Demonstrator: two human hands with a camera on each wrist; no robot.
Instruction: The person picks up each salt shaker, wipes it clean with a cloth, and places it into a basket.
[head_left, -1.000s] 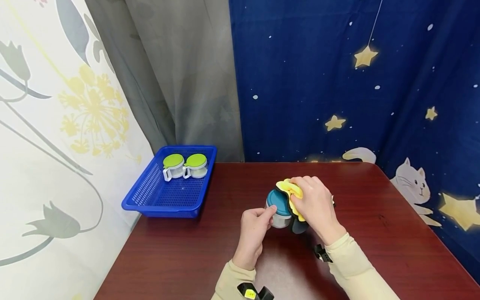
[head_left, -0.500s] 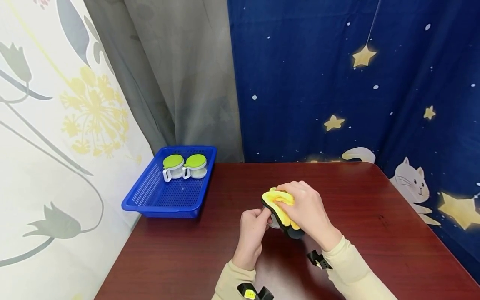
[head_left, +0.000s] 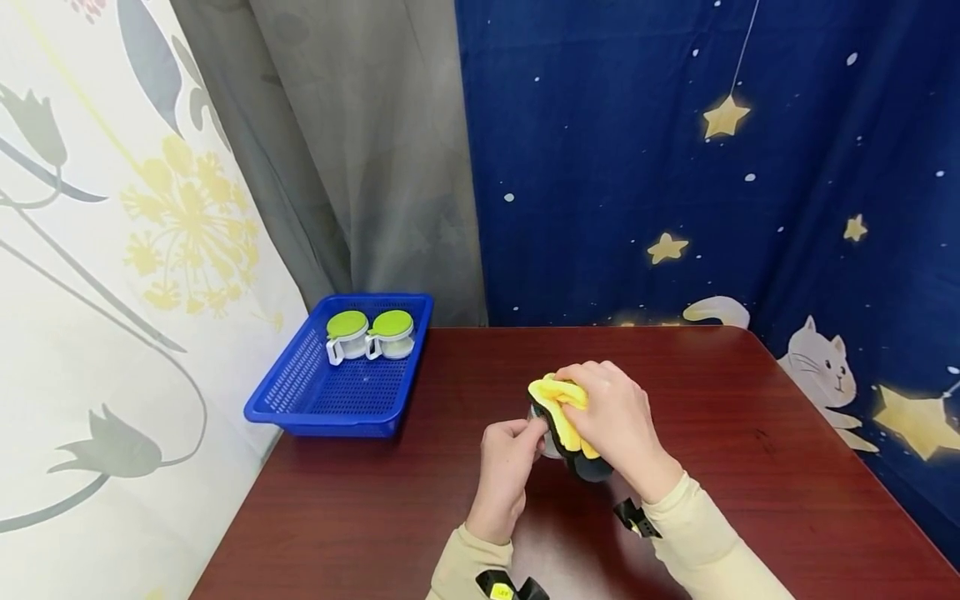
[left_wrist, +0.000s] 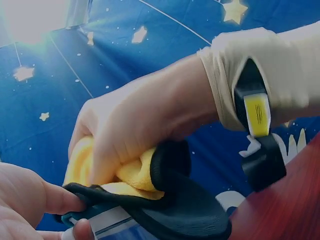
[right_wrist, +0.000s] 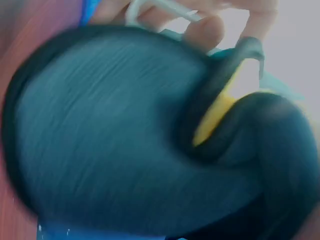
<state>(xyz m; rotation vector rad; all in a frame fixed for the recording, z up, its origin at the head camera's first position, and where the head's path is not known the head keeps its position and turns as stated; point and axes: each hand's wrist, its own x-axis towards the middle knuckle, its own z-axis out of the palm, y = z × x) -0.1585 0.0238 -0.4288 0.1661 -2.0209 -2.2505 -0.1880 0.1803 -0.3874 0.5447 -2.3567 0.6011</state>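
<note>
A clear seasoning jar (head_left: 551,447) with a teal lid is in front of me, mostly hidden under a cloth. My left hand (head_left: 504,471) holds it from the left; in the right wrist view its fingers (right_wrist: 205,32) are at the jar's pale handle (right_wrist: 134,14). Bunched in my right hand (head_left: 618,421) is a cleaning cloth (head_left: 558,407), yellow on one side and dark grey on the other. It lies over the lid and down the jar's right side. The left wrist view shows the cloth's dark flap (left_wrist: 185,207) hanging across the jar.
A blue plastic basket (head_left: 262,408) stands at the table's left back. Inside are two similar jars with green lids (head_left: 347,323) and white handles. The reddish-brown table (head_left: 712,433) reaches to the curtains (head_left: 600,167) behind.
My right hand has moved left with the cloth, which now covers the teal lid that showed earlier. The left hand keeps its place on the jar. The last half second shows only slight movement.
</note>
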